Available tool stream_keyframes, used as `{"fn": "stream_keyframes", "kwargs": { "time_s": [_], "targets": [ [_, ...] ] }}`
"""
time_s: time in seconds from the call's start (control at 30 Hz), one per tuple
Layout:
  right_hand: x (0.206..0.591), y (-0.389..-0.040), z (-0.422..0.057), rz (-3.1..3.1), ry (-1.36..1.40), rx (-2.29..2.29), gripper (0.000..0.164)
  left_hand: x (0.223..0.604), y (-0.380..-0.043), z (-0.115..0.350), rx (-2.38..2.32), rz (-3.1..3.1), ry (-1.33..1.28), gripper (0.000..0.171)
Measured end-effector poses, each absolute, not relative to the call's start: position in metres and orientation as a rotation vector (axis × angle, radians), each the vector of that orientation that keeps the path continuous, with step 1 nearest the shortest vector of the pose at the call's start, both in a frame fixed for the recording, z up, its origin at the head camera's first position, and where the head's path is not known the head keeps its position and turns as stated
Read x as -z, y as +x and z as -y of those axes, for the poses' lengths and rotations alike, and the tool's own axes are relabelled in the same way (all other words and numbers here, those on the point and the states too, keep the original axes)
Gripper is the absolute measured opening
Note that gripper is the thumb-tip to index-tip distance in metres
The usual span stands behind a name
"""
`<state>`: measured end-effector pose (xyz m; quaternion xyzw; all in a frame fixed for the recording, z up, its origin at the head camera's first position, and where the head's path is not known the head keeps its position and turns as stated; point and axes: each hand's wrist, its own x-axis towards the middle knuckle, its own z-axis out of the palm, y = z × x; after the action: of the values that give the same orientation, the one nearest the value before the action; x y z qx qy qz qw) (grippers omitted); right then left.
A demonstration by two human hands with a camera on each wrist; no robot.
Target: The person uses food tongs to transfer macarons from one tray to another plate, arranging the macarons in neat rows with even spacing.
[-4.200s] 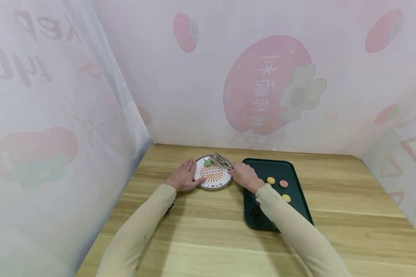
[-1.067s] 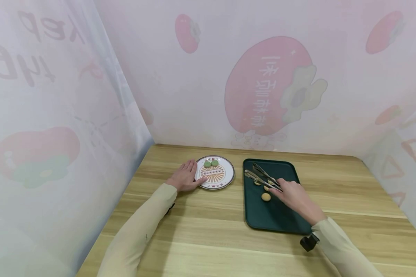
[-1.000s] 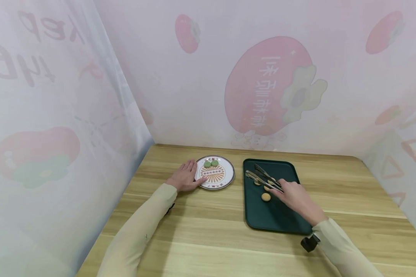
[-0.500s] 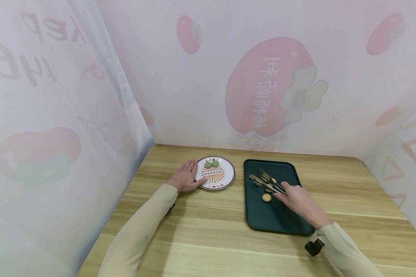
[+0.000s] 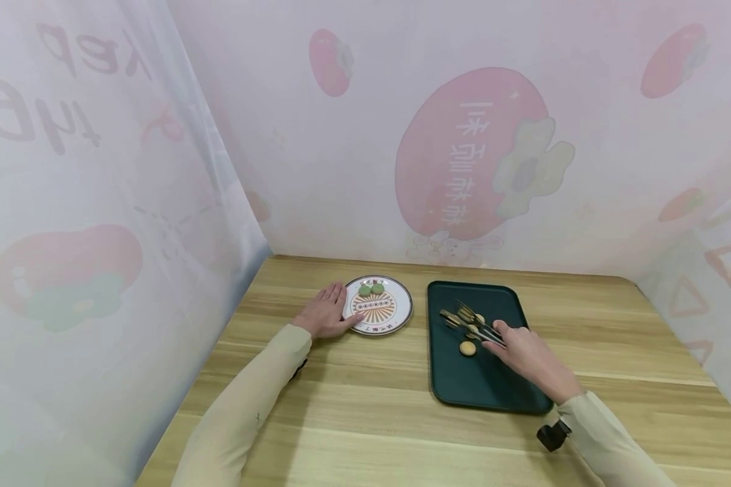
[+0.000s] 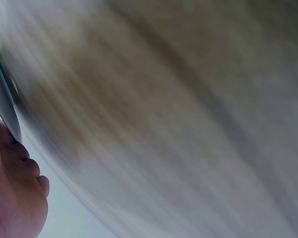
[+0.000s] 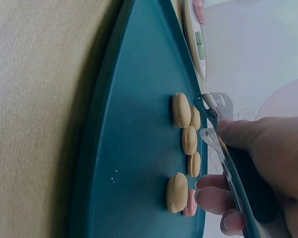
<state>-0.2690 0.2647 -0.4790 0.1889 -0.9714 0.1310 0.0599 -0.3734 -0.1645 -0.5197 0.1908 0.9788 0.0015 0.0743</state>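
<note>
Tongs [image 7: 251,184], earlier over the plate [image 5: 400,304], now over the tray [image 5: 457,379].
Right hand [image 5: 528,356] grips them, tips ahead of its fingers near yellow macarons [image 7: 189,140]; left hand [image 5: 324,313] lies straight-fingered at the plate's edge.

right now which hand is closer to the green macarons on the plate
Left. The left hand rests at the left edge of the plate, a little left of the green macarons; the right hand is farther off, over the dark green tray, holding the tongs.
</note>
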Motion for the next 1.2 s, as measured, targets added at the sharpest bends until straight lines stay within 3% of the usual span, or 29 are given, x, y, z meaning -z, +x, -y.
{"fn": "stream_keyframes", "kwargs": {
  "time_s": [1.2],
  "targets": [
    [0.4843,-0.2692,-0.2669,2.933,0.604,-0.411,0.029,0.5206,-0.3735,0.1657,-0.005,-2.948,0.575,0.102]
  ]
}}
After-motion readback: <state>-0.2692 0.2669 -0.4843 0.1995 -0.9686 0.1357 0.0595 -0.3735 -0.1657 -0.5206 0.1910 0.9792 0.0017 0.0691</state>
